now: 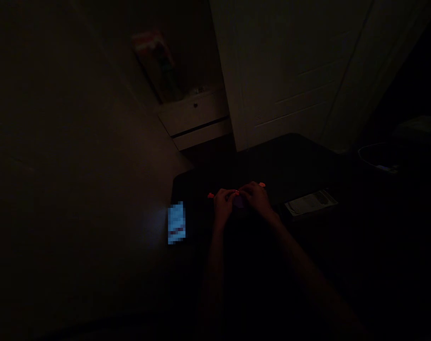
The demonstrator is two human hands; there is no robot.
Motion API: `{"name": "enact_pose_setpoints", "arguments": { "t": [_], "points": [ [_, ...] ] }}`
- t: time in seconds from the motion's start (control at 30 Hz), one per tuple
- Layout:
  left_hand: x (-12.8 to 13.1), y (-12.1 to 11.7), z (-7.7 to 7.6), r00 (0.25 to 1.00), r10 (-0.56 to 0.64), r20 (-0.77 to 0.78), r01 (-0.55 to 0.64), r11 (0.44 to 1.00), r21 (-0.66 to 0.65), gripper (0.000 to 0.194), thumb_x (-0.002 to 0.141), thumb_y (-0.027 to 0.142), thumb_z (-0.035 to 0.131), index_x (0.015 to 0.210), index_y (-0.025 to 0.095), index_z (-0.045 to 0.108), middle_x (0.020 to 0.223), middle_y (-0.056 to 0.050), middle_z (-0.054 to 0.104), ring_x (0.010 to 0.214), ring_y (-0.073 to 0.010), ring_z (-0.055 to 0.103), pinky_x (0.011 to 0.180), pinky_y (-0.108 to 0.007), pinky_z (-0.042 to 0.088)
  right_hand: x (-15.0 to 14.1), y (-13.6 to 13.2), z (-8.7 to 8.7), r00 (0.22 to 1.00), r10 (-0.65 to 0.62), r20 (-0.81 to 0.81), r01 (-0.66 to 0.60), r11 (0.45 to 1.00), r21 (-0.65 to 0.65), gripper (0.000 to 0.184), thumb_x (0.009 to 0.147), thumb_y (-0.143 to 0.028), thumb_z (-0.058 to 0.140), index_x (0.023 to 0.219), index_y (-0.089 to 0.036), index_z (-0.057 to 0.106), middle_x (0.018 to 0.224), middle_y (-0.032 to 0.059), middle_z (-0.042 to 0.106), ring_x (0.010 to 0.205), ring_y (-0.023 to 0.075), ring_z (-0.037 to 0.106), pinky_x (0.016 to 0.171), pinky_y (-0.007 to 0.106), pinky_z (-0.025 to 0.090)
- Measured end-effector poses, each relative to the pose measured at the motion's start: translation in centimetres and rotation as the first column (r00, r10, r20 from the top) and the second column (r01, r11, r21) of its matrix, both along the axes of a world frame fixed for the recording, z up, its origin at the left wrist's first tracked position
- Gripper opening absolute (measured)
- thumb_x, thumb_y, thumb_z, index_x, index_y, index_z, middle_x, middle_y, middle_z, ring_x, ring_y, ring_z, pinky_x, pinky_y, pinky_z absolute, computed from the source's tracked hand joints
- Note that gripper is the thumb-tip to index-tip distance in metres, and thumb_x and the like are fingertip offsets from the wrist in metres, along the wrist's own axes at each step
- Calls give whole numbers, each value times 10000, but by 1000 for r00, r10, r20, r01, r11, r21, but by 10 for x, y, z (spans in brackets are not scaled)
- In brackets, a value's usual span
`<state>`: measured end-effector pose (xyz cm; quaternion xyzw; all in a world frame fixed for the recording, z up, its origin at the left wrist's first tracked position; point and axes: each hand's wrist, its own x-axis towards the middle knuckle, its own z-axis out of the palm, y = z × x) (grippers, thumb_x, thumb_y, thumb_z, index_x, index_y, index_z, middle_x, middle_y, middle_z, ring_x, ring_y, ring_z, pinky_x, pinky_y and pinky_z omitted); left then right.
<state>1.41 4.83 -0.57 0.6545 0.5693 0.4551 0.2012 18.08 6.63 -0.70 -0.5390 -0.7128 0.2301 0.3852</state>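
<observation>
The scene is very dark. My left hand (222,201) and my right hand (257,196) meet over a dark tabletop (282,156), their fingers closed and the fingertips almost touching. Between them shows a small orange-red spot (237,192); its kind is too small and dim to tell. Just below the fingertips lies a dim purple patch (238,202), partly hidden by the hands. One small bright orange-red piece (210,195) is left of my left hand. Another orange piece (262,184) shows at the far side of my right hand.
A lit screen (176,222), blurred into blocks, is at the table's left edge by the wall (94,166). To the right lies a printed paper or packet (311,202). Behind the table are a white door (289,71) and a drawer unit (197,113). A cable loop (369,148) is far right.
</observation>
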Motion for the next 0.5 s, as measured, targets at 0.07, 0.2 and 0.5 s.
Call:
{"name": "enact_pose_setpoints", "arguments": {
  "t": [0.07,0.2,0.5],
  "points": [
    [0,1,-1,1000,-3,3,3,1000,-1,85,895,180,749,939,200,819,935,-61,739,853,-180,665,789,-307,518,0,0,1,1000,-3,10,3,1000,-7,163,969,-221,661,1023,-198,813,1044,82,741,958,199,687,864,293,487],
    [0,1,-2,1000,6,9,-6,1000,-6,76,894,196,753,935,204,817,939,-60,740,859,-182,669,805,-316,525,1,1,1,1000,15,7,-15,1000,-6,162,965,-214,661,1015,-204,814,1047,78,751,971,200,691,876,293,491],
    [0,1,-4,1000,7,7,-7,1000,9,80,893,185,750,936,203,816,950,-59,740,875,-180,672,819,-315,527,0,2,1,1000,5,8,-4,1000,-25,164,968,-227,664,1015,-193,817,1047,88,746,938,199,694,853,297,496]
  ]
}}
